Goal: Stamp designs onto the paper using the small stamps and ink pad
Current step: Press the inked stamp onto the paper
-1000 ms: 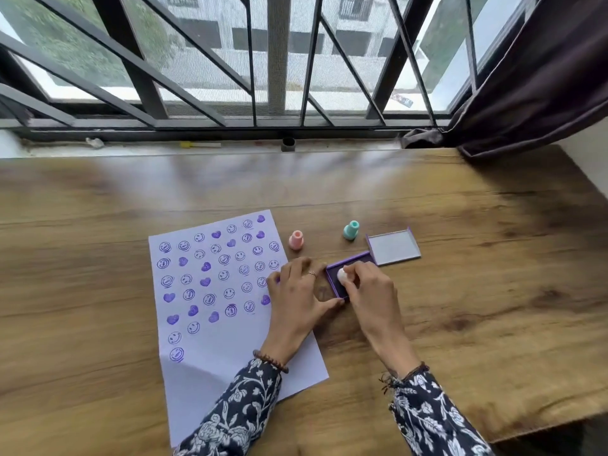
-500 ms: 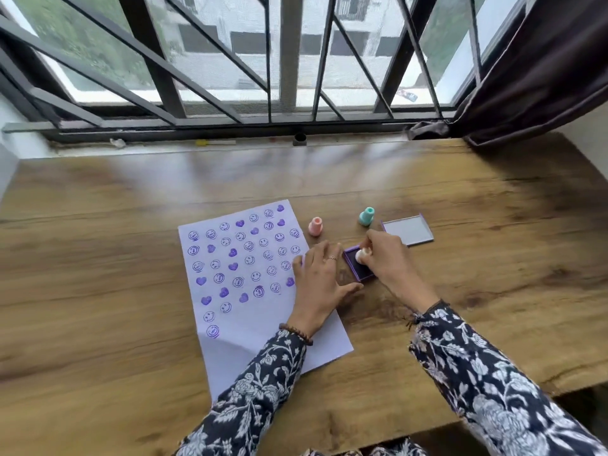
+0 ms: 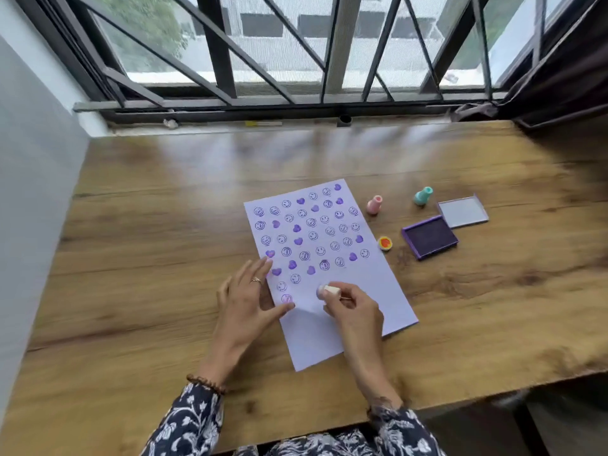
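**A:** How many stamps are there?

**B:** Four. A pink stamp [image 3: 374,205], a green stamp [image 3: 423,196] and a small orange stamp [image 3: 384,242] sit beside the open ink pad [image 3: 429,236]; its lid [image 3: 463,212] lies just behind.

**A:** And the fourth?

**B:** The right hand [image 3: 353,307] pinches a white stamp [image 3: 327,290], lying sideways, face pointing left, over the paper [image 3: 378,284]. The left hand [image 3: 245,302], fingers spread, presses the paper's left edge on the wooden table [image 3: 148,241].

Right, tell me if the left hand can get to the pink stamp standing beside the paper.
Probably yes: the left hand is empty, and only the flat stamped paper lies between it and the upright pink stamp.
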Demonstrator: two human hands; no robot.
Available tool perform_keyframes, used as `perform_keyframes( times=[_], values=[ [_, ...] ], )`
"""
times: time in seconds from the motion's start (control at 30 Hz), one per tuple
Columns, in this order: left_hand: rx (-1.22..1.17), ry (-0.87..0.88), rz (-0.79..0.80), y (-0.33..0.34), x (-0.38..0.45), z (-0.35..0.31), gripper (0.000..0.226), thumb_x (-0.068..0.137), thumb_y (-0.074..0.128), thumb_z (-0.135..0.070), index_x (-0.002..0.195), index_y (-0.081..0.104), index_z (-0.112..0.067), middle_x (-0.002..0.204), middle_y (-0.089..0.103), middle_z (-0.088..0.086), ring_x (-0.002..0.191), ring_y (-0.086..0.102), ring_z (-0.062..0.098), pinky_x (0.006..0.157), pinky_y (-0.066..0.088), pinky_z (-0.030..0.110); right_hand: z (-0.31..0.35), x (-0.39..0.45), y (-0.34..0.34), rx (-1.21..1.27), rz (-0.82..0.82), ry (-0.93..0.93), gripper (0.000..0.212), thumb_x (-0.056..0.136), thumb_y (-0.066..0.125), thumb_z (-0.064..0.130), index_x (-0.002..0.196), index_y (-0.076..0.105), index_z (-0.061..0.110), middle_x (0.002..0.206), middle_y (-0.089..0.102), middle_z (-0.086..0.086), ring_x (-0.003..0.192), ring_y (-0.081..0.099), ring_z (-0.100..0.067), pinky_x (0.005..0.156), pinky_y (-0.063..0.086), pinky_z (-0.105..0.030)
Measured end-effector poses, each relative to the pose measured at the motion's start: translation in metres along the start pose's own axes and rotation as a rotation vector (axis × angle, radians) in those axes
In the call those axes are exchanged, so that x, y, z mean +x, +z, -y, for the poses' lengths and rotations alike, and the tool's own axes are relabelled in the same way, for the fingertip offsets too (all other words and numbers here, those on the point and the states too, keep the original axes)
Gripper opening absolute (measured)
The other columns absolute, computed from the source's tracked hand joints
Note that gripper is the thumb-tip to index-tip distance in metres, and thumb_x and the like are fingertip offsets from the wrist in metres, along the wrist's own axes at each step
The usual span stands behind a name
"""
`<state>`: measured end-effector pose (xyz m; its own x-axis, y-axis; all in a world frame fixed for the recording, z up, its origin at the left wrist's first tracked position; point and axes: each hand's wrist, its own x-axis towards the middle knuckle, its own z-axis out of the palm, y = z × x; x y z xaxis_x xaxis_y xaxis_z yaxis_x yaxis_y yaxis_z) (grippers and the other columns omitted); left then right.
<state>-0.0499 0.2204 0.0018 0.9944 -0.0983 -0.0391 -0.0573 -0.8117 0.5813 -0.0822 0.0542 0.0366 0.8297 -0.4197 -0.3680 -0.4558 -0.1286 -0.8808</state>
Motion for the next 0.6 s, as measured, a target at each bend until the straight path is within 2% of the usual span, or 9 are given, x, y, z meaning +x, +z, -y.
perform_keyframes(
  times=[0.07,0.13,0.17,0.23,0.3,0.47,0.6],
  values=[
    [0.028,0.005,0.066,0.002,-0.002,0.008,0.091,0.065,0.071,-0.055,0.139,0.029,-0.025,0.15,0.029,-0.009,0.139,0.02,0.014,0.107,0.011,0.035,0.001,-0.004,0.013,-0.167,-0.028,-0.141,0.007,0.079,0.07,0.02,0.085,0.07,0.017,0.09,0.068,-0.003,0.074,0.062,-0.004,0.067,0.043,-0.005],
    [0.06,0.021,0.093,0.005,-0.002,0.012,0.097,0.063,0.069,-0.059,0.141,0.023,-0.025,0.152,0.023,-0.009,0.14,0.016,0.013,0.106,0.005,0.033,0.002,-0.005,0.022,-0.285,-0.039,-0.264,0.01,0.081,0.068,0.017,0.091,0.068,0.012,0.092,0.064,-0.006,0.072,0.058,-0.005,0.065,0.04,-0.002],
    [0.072,0.027,0.096,0.006,-0.002,0.013,0.098,0.063,0.068,-0.06,0.141,0.021,-0.025,0.153,0.022,-0.009,0.14,0.015,0.013,0.106,0.002,0.032,0.003,-0.006,0.027,-0.333,-0.04,-0.303,0.011,0.082,0.066,0.016,0.093,0.068,0.011,0.092,0.063,-0.007,0.072,0.057,-0.008,0.067,0.043,-0.005],
    [0.082,0.038,0.086,0.008,-0.002,0.015,0.098,0.064,0.066,-0.061,0.142,0.02,-0.024,0.153,0.02,-0.008,0.14,0.014,0.013,0.105,0.0,0.031,0.004,-0.006,0.034,-0.424,-0.044,-0.344,0.012,0.085,0.063,0.015,0.095,0.066,0.009,0.094,0.061,-0.009,0.074,0.059,-0.014,0.074,0.05,-0.024],
    [0.077,0.049,0.073,0.01,-0.003,0.016,0.097,0.065,0.065,-0.061,0.142,0.019,-0.024,0.154,0.02,-0.008,0.141,0.013,0.013,0.104,-0.002,0.03,0.003,-0.008,0.039,-0.526,-0.036,-0.376,0.012,0.087,0.059,0.015,0.096,0.064,0.008,0.095,0.061,-0.011,0.077,0.063,-0.024,0.074,0.052,-0.037],
    [0.073,0.059,0.077,0.012,-0.003,0.017,0.097,0.067,0.062,-0.062,0.143,0.014,-0.023,0.155,0.015,-0.007,0.141,0.009,0.012,0.106,-0.006,0.031,0.006,-0.012,0.046,-0.746,0.009,-0.472,0.017,0.093,0.049,0.016,0.099,0.061,0.005,0.099,0.059,-0.013,0.081,0.062,-0.03,0.071,0.048,-0.037],
    [0.068,0.058,0.084,0.012,-0.004,0.018,0.097,0.069,0.06,-0.062,0.143,0.013,-0.022,0.155,0.013,-0.007,0.142,0.007,0.012,0.106,-0.008,0.031,0.015,-0.008,0.05,-0.913,0.047,-0.473,0.021,0.095,0.043,0.018,0.104,0.057,0.006,0.104,0.057,-0.011,0.088,0.059,-0.029,0.073,0.043,-0.032]
  ],
)
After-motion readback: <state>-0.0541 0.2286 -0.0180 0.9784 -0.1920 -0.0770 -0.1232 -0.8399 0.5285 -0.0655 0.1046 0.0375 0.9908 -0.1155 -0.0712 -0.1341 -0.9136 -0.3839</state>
